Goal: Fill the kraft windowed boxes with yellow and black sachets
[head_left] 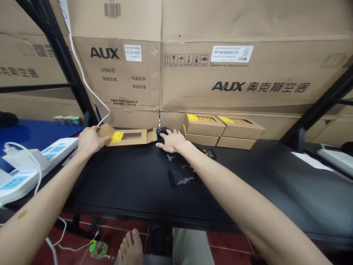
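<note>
My left hand (pixel 92 141) grips the left end of a flat brown cardboard box (pixel 135 136), thumb in front. The box has a yellow label and a dark window, and flaps stand open at both ends. Just past its right end, my right hand (pixel 172 141) reaches over black packets, fingers spread, touching a black packet (pixel 161 133). Whether the fingertips pinch it is hard to see. Nearer to me, partly under my right forearm, lie more black packets (pixel 180 176) with gold and red print.
Several closed brown boxes (pixel 239 127) are stacked at the back right of the black table (pixel 124 176). Power strips (pixel 30 176) with white cables lie on the left. Large cardboard panels (pixel 248 25) form the back wall, and black metal posts (pixel 56 40) frame the sides.
</note>
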The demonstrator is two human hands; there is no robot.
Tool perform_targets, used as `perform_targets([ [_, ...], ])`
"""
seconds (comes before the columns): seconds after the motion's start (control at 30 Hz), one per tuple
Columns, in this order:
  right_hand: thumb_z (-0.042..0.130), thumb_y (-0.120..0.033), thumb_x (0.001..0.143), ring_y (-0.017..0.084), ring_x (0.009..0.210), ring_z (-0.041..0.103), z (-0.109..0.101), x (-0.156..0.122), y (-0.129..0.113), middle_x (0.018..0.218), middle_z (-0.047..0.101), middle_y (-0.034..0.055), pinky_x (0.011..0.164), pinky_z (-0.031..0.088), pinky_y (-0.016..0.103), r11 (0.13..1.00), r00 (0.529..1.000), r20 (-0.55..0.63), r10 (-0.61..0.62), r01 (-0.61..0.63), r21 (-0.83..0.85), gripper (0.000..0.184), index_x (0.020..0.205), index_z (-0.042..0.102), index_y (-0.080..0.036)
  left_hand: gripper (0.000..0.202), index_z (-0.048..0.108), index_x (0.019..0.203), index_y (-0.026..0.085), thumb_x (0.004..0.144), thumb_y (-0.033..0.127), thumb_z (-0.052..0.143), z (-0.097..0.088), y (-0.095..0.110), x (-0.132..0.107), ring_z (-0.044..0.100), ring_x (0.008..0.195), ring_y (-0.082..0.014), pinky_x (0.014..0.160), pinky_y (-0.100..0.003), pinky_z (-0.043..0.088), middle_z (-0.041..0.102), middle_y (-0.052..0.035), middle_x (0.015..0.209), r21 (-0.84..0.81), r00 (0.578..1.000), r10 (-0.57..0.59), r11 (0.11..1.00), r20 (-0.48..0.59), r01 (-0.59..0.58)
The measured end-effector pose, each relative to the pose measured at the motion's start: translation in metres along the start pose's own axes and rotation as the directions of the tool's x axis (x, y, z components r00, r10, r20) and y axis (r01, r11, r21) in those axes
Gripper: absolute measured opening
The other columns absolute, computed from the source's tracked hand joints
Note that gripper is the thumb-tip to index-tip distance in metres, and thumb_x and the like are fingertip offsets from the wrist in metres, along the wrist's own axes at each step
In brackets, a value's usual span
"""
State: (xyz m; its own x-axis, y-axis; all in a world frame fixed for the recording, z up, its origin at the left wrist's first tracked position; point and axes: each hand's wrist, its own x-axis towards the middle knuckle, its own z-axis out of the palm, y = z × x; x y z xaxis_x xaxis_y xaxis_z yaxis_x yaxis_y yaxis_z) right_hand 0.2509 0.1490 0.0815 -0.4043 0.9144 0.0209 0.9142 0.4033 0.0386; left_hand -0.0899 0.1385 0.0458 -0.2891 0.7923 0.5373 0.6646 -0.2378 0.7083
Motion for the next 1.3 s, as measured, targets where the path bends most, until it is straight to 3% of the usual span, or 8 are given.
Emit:
perform_targets([
  [0.07, 0.046, -0.062, 0.101, 0.048, 0.153, 0.035, 0.005, 0.003, 0.000, 0.172, 0.028, 0.0181, 0.121, 0.034, 0.059, 1.000, 0.999, 0.038, 0.031, -0.031, 0.002, 0.076, 0.163, 0.041, -0.019, 0.045, 0.067, 0.094, 0.021, 0.060, 0.043, 0.087, 0.008, 0.013, -0.005, 0.024, 0.154, -0.0538, 0.122, -0.074, 0.016, 0.068, -0.0117, 0.121, 0.129, 0.997, 0.048, 0.991, -0.054, -0.041],
  [0.13, 0.047, -0.058, 0.101, 0.048, 0.153, 0.036, 0.008, -0.002, -0.001, 0.173, 0.027, 0.0179, 0.119, 0.038, 0.058, 0.999, 0.997, 0.053, 0.052, -0.052, 0.001, 0.074, 0.162, 0.042, -0.016, 0.050, 0.069, 0.116, 0.020, 0.075, 0.049, 0.075, 0.022, 0.029, -0.012, 0.030, 0.150, -0.0549, 0.118, -0.077, 0.022, 0.061, -0.0176, 0.141, 0.373, 0.976, 0.216, 0.906, -0.003, -0.200],
  [0.2, 0.049, -0.055, 0.100, 0.047, 0.151, 0.038, 0.008, -0.010, -0.003, 0.172, 0.029, 0.0167, 0.117, 0.042, 0.057, 0.998, 0.996, 0.059, 0.065, -0.065, -0.004, 0.071, 0.159, 0.047, -0.016, 0.049, 0.071, 0.121, 0.020, 0.081, 0.048, 0.068, 0.041, 0.045, -0.018, 0.042, 0.145, -0.0493, 0.119, -0.071, 0.030, 0.060, -0.0196, 0.146, 0.391, 0.962, 0.260, 0.879, 0.087, -0.273],
  [0.3, 0.051, -0.053, 0.099, 0.046, 0.150, 0.040, 0.007, -0.021, -0.005, 0.171, 0.032, 0.0150, 0.118, 0.043, 0.056, 0.998, 0.997, 0.051, 0.064, -0.063, -0.017, 0.067, 0.155, 0.053, -0.015, 0.060, 0.058, 0.146, 0.019, 0.096, 0.049, 0.045, 0.067, 0.062, -0.022, 0.040, 0.151, -0.0443, 0.120, -0.071, 0.029, 0.048, -0.0205, 0.162, 0.490, 0.936, 0.125, 0.825, 0.330, -0.283],
  [0.47, 0.042, -0.047, 0.104, 0.041, 0.138, 0.052, 0.008, -0.014, -0.011, 0.152, 0.053, 0.0237, 0.114, 0.046, 0.051, 0.998, 0.995, -0.080, 0.052, -0.056, -0.040, 0.059, 0.138, 0.068, -0.006, 0.057, 0.055, 0.150, 0.026, 0.101, 0.042, 0.032, 0.092, 0.063, -0.029, 0.043, 0.151, -0.0456, 0.113, -0.087, 0.021, 0.048, -0.0162, 0.164, 0.510, 0.884, -0.013, 0.821, 0.467, -0.257],
  [0.7, 0.051, -0.017, 0.098, 0.035, 0.122, 0.066, 0.007, 0.022, -0.029, 0.133, 0.063, 0.0289, 0.097, 0.056, 0.043, 0.987, 0.975, -0.173, 0.140, -0.151, -0.051, 0.037, 0.125, 0.074, -0.005, 0.063, 0.050, 0.156, 0.025, 0.101, 0.043, 0.026, 0.099, 0.049, -0.033, 0.033, 0.157, -0.0422, 0.119, -0.083, 0.014, 0.039, -0.0122, 0.170, 0.559, 0.817, -0.124, 0.785, 0.563, -0.267],
  [0.93, 0.040, -0.002, 0.098, 0.033, 0.122, 0.067, 0.011, 0.034, -0.034, 0.128, 0.066, 0.0291, 0.093, 0.056, 0.040, 0.974, 0.960, -0.202, 0.192, -0.212, -0.080, 0.043, 0.123, 0.075, -0.005, 0.066, 0.044, 0.160, 0.026, 0.101, 0.044, 0.023, 0.095, 0.048, -0.027, 0.028, 0.160, -0.0379, 0.123, -0.077, 0.014, 0.036, -0.0088, 0.172, 0.552, 0.777, -0.133, 0.777, 0.615, -0.304],
  [1.3, 0.054, -0.005, 0.092, 0.032, 0.113, 0.072, 0.000, -0.008, -0.037, 0.121, 0.070, 0.0244, 0.089, 0.056, 0.038, 0.978, 0.974, -0.180, 0.137, -0.162, -0.131, 0.034, 0.117, 0.077, -0.009, 0.055, 0.058, 0.144, 0.025, 0.100, 0.041, 0.032, 0.098, 0.039, -0.016, 0.049, 0.145, -0.0373, 0.118, -0.070, 0.029, 0.055, -0.0136, 0.159, 0.504, 0.806, -0.013, 0.787, 0.592, -0.358],
])
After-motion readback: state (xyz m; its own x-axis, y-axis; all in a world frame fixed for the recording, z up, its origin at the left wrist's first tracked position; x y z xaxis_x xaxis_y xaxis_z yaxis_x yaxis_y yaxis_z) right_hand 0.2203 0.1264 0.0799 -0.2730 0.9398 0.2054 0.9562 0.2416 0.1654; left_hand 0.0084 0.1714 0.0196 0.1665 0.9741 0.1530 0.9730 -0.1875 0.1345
